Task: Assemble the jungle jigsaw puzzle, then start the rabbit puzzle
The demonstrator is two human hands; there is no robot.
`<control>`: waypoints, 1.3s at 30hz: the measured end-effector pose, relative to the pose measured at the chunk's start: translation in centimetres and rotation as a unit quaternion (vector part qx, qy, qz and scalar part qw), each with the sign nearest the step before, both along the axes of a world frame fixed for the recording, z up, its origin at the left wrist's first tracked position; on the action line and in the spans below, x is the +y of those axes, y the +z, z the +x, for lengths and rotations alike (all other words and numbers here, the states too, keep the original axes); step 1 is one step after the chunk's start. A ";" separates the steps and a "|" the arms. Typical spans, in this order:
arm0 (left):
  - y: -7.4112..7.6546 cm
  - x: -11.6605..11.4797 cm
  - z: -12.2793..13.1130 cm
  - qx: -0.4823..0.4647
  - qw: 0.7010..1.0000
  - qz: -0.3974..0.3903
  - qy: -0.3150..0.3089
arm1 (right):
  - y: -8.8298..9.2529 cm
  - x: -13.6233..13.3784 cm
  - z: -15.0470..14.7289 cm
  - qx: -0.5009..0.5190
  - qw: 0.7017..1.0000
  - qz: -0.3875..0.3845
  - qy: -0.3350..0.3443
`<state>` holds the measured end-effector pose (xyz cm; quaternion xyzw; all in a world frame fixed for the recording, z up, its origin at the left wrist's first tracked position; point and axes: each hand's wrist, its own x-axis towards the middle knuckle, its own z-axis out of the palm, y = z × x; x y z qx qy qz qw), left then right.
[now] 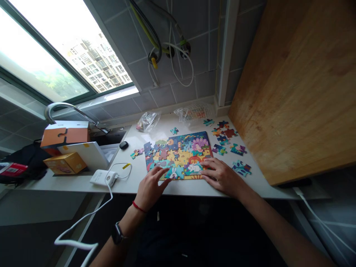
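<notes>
As daylight falls through a window at far left, an orange box and a smaller yellow box crowd one end of a white table, with a white power bank and its cable trailing over the near edge. A small black object sits just beyond, and a few multicoloured pieces lie by the puzzle's left side.

Next comes the left hand, thumb and fingers parted at the lower-left part of a jigsaw puzzle, which lies near the table's front edge between the two hands. Whether its fingertips press on the teal rabbit piece cannot be told. Best practice here would be to line up each tab over its socket and press straight down with flat fingertips, since sliding a piece sideways could lift its neighbours. The ragged upper-left outline looks the likeliest to shift if pushed.

Farther right, the right hand rests unclenched, fingers spread at the white animal piece, well placed to brace that corner with light, even pressure. Both wrists should stay clear of the border. Beyond it, a dark teal piece and a reddish cluster lie apart, near a wooden panel.
</notes>
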<state>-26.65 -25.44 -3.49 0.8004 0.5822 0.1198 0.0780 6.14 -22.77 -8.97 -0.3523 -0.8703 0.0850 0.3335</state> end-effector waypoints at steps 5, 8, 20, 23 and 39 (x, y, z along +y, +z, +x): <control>-1.8 -0.5 -0.3 0.054 0.979 0.048 -0.190 | 0.1 0.0 0.0 0.002 1.000 0.000 -0.005; -2.8 -1.0 -0.4 0.058 0.978 0.042 -0.194 | 0.1 0.0 0.0 -0.004 1.000 -0.004 -0.006; -2.7 -1.3 -1.0 0.087 0.977 0.004 -0.197 | 0.1 0.0 0.0 0.013 1.000 -0.013 -0.003; -2.5 -1.5 -0.9 0.103 0.976 0.004 -0.193 | 0.2 0.0 0.0 0.019 1.000 -0.009 -0.007; -4.8 -1.6 0.7 0.027 0.992 0.055 -0.110 | 1.7 -2.6 -4.8 0.014 1.000 0.011 -0.009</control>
